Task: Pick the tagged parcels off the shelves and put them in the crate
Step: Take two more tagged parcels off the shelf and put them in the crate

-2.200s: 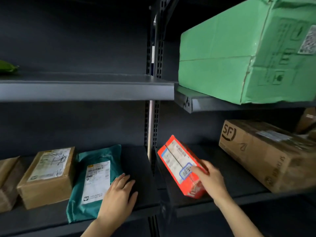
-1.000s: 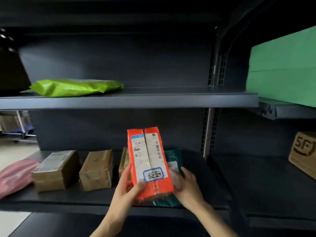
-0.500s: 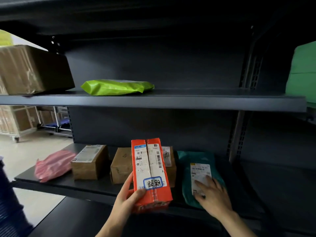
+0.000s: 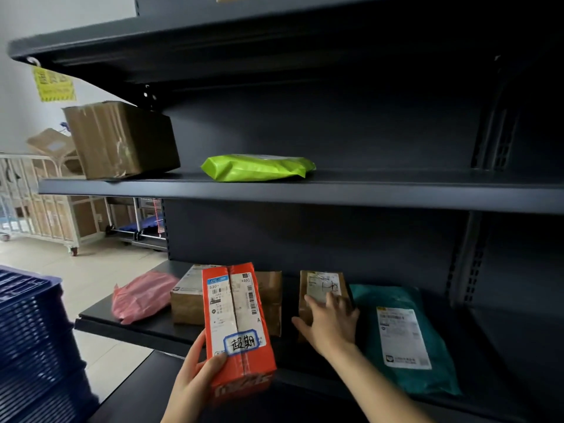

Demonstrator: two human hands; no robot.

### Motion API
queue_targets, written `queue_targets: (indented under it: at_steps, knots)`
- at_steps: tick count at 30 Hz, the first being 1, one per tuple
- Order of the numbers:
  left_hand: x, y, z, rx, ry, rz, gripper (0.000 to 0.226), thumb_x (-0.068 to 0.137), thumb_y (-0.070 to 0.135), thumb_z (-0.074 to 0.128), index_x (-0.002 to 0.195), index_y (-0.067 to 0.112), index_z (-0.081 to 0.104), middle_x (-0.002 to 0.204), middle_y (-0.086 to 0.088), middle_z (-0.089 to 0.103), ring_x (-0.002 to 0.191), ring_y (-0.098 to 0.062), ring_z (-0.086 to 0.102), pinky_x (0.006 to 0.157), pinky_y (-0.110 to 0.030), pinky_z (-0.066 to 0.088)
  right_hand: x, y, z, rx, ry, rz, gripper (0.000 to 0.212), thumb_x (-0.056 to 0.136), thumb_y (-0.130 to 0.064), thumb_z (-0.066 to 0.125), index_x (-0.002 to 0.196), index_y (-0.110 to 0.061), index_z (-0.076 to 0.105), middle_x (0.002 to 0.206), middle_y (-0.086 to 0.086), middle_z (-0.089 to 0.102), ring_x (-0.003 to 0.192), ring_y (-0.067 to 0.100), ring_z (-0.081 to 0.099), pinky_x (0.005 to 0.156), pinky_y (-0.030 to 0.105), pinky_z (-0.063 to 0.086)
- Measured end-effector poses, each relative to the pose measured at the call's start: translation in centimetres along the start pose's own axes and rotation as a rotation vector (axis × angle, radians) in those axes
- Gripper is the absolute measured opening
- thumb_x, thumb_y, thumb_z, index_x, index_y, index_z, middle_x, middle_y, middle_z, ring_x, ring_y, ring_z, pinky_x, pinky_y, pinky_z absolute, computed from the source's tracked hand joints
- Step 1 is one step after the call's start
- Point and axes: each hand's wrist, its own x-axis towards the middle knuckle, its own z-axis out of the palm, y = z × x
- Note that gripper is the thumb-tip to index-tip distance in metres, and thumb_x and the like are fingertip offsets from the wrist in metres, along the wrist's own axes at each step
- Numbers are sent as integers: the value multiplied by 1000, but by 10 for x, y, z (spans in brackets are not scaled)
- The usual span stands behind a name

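Orange parcel [image 4: 236, 325], handwritten tag facing out, is held upright before the lower shelf [image 4: 146, 328] by the left hand [image 4: 195, 377] curled round its base, probably to keep the tag readable. Blue crate [image 4: 33, 346] sits at 9 o'clock, the way to it apparently unobstructed. Right hand [image 4: 331, 325] lies flat-fingered, gripping nothing, on a small brown box [image 4: 320, 288] at 3 o'clock, apparently checking its label; a teal mailer [image 4: 403, 337] lies just beyond.

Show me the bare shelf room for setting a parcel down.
Middle shelf: bare from the lime-green plastic bag rightward to the upright. Lower shelf: a bare stretch right of the teal plastic mailer. Crowded: the lower shelf's left, where the pink plastic bag, brown cardboard boxes and the right hand sit close together.
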Motion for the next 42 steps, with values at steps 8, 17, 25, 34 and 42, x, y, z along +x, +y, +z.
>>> queue_targets:
  at_steps: [8, 17, 25, 34, 42]
  knots:
    - [-1, 0, -5, -32, 12, -20, 121, 20, 53, 91, 130, 32, 46, 103, -11, 73, 94, -36, 69, 92, -54, 48, -25, 28, 8, -8, 201, -69, 47, 90, -38, 50, 136, -33, 43, 145, 2, 40, 136, 23, 33, 101, 41, 36]
    - [0, 0, -7, -36, 1, -27, 108, 31, 51, 88, 129, 32, 47, 103, -12, 73, 94, -35, 69, 90, -53, 50, -44, 52, 14, -86, 309, -18, 47, 58, -39, 83, 102, -27, 71, 107, 5, 69, 98, 26, 66, 70, 41, 54]
    - [-8, 6, -18, -36, 47, -66, 81, 54, 42, 78, 129, 32, 48, 105, -7, 73, 96, -30, 70, 87, -48, 52, -49, 33, 14, -52, 287, 22, 51, 78, -44, 66, 123, -20, 60, 129, 8, 58, 120, 29, 53, 103, 52, 34]
    - [-20, 15, -57, 13, 56, -42, 100, 40, 56, 84, 130, 36, 46, 111, -4, 71, 99, -28, 69, 92, -51, 51, -53, -34, 6, 120, 282, -169, 52, 92, -41, 46, 139, -20, 41, 148, 2, 37, 137, 21, 32, 114, 37, 21]
    - [-19, 46, -100, 83, 150, -9, 64, 83, 29, 65, 139, 27, 34, 119, -9, 64, 97, -25, 68, 69, -31, 59, -51, -100, 13, 175, 175, -165, 56, 94, -41, 44, 142, -16, 34, 150, 4, 33, 138, 21, 31, 116, 33, 23]
